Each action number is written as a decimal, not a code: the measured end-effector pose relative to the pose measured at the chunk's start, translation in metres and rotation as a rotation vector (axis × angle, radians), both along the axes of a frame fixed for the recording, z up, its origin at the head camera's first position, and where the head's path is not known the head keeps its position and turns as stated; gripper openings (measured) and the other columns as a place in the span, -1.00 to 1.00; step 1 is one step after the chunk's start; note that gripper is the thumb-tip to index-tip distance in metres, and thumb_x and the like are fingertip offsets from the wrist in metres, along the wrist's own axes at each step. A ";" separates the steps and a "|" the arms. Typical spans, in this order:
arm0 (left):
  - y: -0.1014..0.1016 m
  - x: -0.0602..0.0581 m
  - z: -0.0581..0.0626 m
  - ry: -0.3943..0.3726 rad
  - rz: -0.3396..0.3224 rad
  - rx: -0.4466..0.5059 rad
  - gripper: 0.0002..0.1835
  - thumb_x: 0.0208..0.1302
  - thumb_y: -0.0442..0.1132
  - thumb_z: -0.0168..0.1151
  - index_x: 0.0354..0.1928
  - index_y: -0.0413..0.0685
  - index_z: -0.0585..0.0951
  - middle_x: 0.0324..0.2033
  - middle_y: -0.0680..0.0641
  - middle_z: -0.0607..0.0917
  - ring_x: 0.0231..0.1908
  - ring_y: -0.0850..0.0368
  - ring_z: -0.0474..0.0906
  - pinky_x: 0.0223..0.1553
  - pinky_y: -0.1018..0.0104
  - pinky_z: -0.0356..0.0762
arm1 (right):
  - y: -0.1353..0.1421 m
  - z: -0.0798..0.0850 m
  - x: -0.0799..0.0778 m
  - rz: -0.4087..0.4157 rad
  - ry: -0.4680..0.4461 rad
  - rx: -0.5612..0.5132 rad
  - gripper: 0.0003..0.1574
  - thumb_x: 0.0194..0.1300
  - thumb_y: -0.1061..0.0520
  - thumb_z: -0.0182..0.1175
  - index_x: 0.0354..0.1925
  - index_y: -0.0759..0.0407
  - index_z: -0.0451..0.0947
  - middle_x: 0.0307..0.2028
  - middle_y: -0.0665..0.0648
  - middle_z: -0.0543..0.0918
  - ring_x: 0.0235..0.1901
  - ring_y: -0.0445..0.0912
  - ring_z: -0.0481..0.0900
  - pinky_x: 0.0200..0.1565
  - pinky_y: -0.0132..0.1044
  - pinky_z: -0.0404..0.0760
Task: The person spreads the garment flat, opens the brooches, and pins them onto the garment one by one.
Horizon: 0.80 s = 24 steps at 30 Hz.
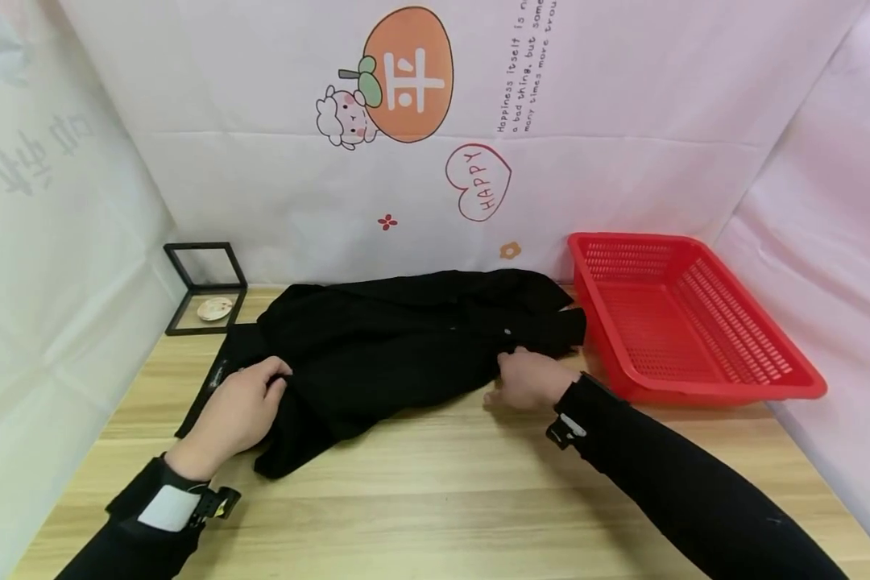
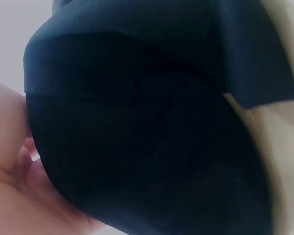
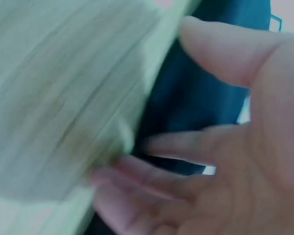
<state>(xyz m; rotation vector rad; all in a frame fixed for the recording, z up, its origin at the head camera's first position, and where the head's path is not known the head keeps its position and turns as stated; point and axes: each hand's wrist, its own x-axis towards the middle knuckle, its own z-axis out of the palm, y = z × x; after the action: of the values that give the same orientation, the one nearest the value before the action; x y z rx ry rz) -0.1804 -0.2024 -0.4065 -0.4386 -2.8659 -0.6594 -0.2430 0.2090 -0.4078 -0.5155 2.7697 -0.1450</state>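
A black shirt [image 1: 384, 354] lies loosely bunched across the wooden table, with small light buttons showing near its right end. At its left end my left hand [image 1: 242, 407] grips the cloth with curled fingers. Seen from the left wrist, the black cloth [image 2: 152, 132] fills most of the view and hides part of that hand [image 2: 19, 186]. My right hand [image 1: 529, 380] is at the shirt's near edge on the right. The right wrist view shows the thumb [image 3: 225, 51] apart from the other fingers, with the dark cloth [image 3: 186, 93] beyond them.
A red plastic basket [image 1: 619, 354] with perforated sides stands right of the shirt, close to its right end. At the back left is a black hinged frame [image 1: 239, 266] with a small round pale item [image 1: 214, 308] in it. Printed white cloth [image 1: 261, 185] walls the table.
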 end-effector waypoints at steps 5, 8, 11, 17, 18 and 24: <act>0.002 -0.003 0.002 -0.037 0.007 0.010 -0.85 0.47 -0.35 0.04 -0.05 -0.15 0.58 -0.28 -0.15 0.69 -0.44 0.02 0.52 -0.32 -0.03 0.49 | -0.011 -0.007 -0.011 -0.013 0.101 -0.048 -0.19 0.27 -0.19 0.36 0.18 0.41 0.45 -0.05 0.31 0.59 0.01 0.11 0.50 0.13 -0.03 0.46; 0.001 -0.003 0.007 -0.049 0.005 0.037 -0.86 0.47 -0.34 0.05 -0.07 -0.13 0.59 -0.36 -0.10 0.66 -0.44 0.02 0.51 -0.32 -0.01 0.49 | -0.016 -0.016 -0.018 0.056 0.172 -0.076 -0.59 0.24 -0.07 0.42 -0.21 0.22 0.57 -0.40 0.11 0.59 -0.24 0.02 0.53 0.06 -0.08 0.48; -0.002 -0.003 0.013 -0.066 0.006 0.054 -0.86 0.48 -0.34 0.04 -0.08 -0.11 0.59 -0.47 0.00 0.59 -0.48 0.05 0.47 -0.35 0.05 0.45 | -0.022 -0.025 -0.020 0.086 0.243 -0.060 -0.70 0.23 -0.01 0.43 -0.39 0.09 0.53 -0.53 0.00 0.50 -0.35 -0.03 0.48 -0.11 -0.12 0.51; -0.006 -0.005 0.018 -0.080 -0.027 0.068 -0.87 0.48 -0.35 0.05 -0.09 -0.08 0.59 -0.49 0.06 0.56 -0.44 0.05 0.46 -0.32 0.07 0.41 | -0.036 -0.029 -0.010 0.176 0.424 0.068 -0.83 0.41 0.12 0.25 -0.11 0.19 0.63 -0.39 0.15 0.58 -0.34 0.06 0.58 -0.24 -0.07 0.60; -0.007 -0.005 0.018 -0.078 -0.031 0.072 -0.87 0.48 -0.35 0.06 -0.09 -0.08 0.59 -0.48 0.06 0.56 -0.43 0.04 0.46 -0.31 0.06 0.42 | -0.038 -0.028 -0.008 0.209 0.459 0.078 -0.90 0.42 0.17 0.22 -0.17 0.17 0.65 -0.40 0.15 0.58 -0.36 0.06 0.59 -0.26 -0.08 0.61; -0.010 -0.005 0.019 -0.054 -0.030 0.098 -0.89 0.48 -0.37 0.07 -0.11 -0.10 0.58 -0.39 -0.01 0.62 -0.35 -0.02 0.50 -0.26 0.01 0.43 | -0.043 -0.034 -0.011 0.256 0.488 0.007 -0.57 0.40 0.30 0.18 -0.60 -0.04 0.46 -0.48 0.04 0.54 -0.42 -0.02 0.56 -0.32 -0.18 0.52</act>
<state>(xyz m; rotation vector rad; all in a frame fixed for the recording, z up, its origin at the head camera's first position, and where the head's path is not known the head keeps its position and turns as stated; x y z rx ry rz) -0.1849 -0.2125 -0.3878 -0.4566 -2.8665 -0.8246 -0.2545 0.1664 -0.4413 -1.0151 3.1262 0.0595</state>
